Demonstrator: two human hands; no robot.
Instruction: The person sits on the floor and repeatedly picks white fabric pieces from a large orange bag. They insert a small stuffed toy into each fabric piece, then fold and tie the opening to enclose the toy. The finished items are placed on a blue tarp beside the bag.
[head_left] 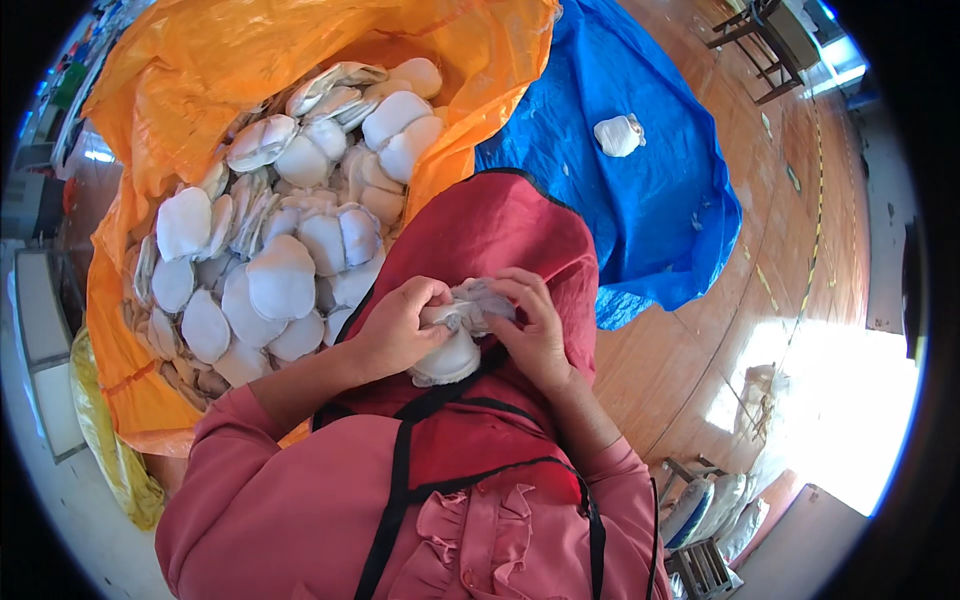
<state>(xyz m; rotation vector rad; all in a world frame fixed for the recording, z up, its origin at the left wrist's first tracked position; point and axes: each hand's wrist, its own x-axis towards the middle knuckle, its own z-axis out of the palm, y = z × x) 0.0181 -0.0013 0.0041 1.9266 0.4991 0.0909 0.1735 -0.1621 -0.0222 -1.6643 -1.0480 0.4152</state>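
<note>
Far left, a large orange sack (130, 330) gapes open, heaped with round white foam pads (280, 280). Just right of it, over a red apron (500, 230) on the lap, the left hand (395, 325) pinches one white pad (450, 352) from its left edge, fingers closed on it. The right hand (535, 325) clamps the same pad's grey upper edge. Farther right, a blue tarp (620, 210) lies on the wooden floor (700, 360), a white bundle (618, 135) resting on it.

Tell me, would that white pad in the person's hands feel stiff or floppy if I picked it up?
Probably floppy: the white pad bends and bunches between the left hand and right hand. Likely light too, since similar pads heap loosely in the orange sack. Unlikely to roll.
</note>
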